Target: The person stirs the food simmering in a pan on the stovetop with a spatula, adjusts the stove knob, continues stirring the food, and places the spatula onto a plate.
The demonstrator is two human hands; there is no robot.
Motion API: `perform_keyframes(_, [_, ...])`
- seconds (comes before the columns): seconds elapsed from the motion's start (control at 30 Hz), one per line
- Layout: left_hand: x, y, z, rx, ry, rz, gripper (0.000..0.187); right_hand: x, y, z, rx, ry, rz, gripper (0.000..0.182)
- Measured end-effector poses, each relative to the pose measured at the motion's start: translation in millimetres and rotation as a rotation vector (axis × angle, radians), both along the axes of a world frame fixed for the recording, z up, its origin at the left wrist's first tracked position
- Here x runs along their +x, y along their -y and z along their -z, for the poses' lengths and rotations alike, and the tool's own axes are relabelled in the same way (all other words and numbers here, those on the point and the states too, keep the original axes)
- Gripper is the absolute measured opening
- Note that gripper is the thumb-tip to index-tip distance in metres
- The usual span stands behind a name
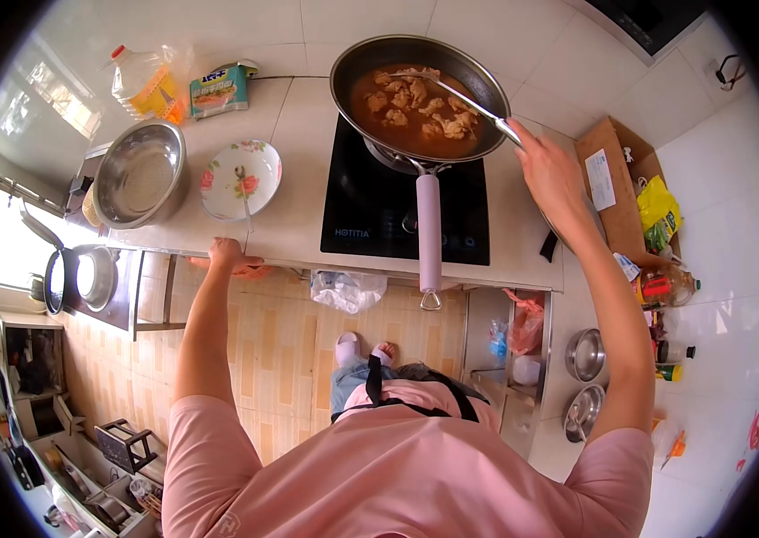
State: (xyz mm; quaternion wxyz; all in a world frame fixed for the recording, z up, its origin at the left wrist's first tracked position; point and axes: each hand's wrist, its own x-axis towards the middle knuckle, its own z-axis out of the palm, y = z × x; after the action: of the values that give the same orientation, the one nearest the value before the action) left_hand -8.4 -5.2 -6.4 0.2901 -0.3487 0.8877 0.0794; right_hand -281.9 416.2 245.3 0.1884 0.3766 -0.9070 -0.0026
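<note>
A round, brushed stainless-steel bowl [120, 166] is standing at the left, just beside a white, rose-patterned plate [218, 193] with a small spoon [246, 199] lying across it. The left hand [233, 256] is resting on the edge of the pale worktop [299, 193] below the plate; how far its fingers are curling I cannot tell.

To the right, a deep, round, dark-lined frying pan [475, 76] is sitting over a black glass hob [370, 202], its mauve handle [430, 220] pointing back toward the person. Pale brown chunks of food [456, 128] are lying in its reddish-brown sauce.

A long, slim, silvery metal cooking utensil [469, 101] is slanting across the pan, its long axis running from the right rim up to the far left, its head pointing away and partly dipping among the chunks. The right hand [548, 175] is grasping its near end, fingers closing around the handle.
</note>
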Motion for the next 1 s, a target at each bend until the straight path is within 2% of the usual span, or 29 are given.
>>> perform_keyframes(0.17, [-2, -11, -15, -0.051, 0.010, 0.002, 0.094, -19, 31, 2, 0.096, -0.086, -0.038, 0.042])
perform_keyframes(0.37, [5, 3, 12, -0.067, -0.043, 0.060, 0.093, -29, 22, 19, 0.158, -0.147, -0.146, 0.048])
perform_keyframes(0.47, [8, 4, 15, -0.120, -0.119, 0.085, 0.078, -24, 8, 7, 0.162, -0.122, -0.154, 0.046])
perform_keyframes(0.57, [7, 4, 15, -0.138, -0.112, 0.085, 0.081, -26, 13, -12, 0.101, -0.116, -0.111, 0.044])
perform_keyframes(0.67, [4, 1, 11, -0.104, -0.060, 0.054, 0.093, -42, 20, -15, 0.069, -0.101, -0.037, 0.040])
perform_keyframes(0.87, [4, 2, 11, -0.075, -0.051, 0.027, 0.095, -45, 13, 3, 0.035, 0.065, 0.026, 0.035])
perform_keyframes(0.97, [7, 6, 18, -0.096, -0.111, 0.033, 0.080, -36, 4, -10, -0.019, 0.184, 0.040, 0.035])
perform_keyframes(1.0, [8, 7, 20, -0.097, -0.108, 0.032, 0.081, -32, 2, -18, -0.030, 0.224, 0.045, 0.035])
